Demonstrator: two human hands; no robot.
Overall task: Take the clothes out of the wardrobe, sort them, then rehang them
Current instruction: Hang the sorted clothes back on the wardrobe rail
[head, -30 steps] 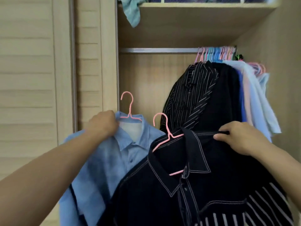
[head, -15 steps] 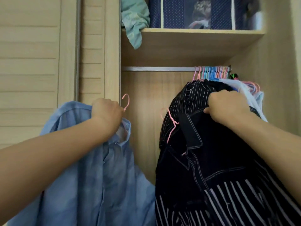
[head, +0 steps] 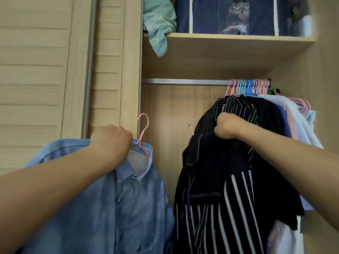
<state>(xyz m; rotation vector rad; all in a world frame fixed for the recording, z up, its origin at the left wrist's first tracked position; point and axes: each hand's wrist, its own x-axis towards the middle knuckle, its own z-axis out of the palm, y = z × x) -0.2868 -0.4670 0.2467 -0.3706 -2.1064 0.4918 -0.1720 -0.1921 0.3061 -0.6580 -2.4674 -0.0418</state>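
My left hand (head: 111, 139) grips the collar of a light blue shirt (head: 102, 198) on a pink hanger (head: 143, 129), held up in front of the wardrobe's left edge. My right hand (head: 229, 126) grips the top of a black shirt with white stripes (head: 220, 189), raised against the clothes hanging on the rail (head: 183, 81); its hanger is hidden. A pinstriped black shirt (head: 236, 109) hangs just behind that hand. More shirts, dark, blue and white, hang at the rail's right end under several pink and blue hanger hooks (head: 249, 87).
A louvred wooden sliding door (head: 45, 70) stands at the left. Above the rail is a shelf (head: 238, 38) with a teal garment (head: 158, 24) drooping over its edge and a navy dotted storage box (head: 229, 15). The rail's left part is bare.
Both hands have risen with their shirts. The black striped shirt moved up and right against the hanging clothes, and its pink hanger is no longer seen. The blue shirt lifted and shifted slightly left.
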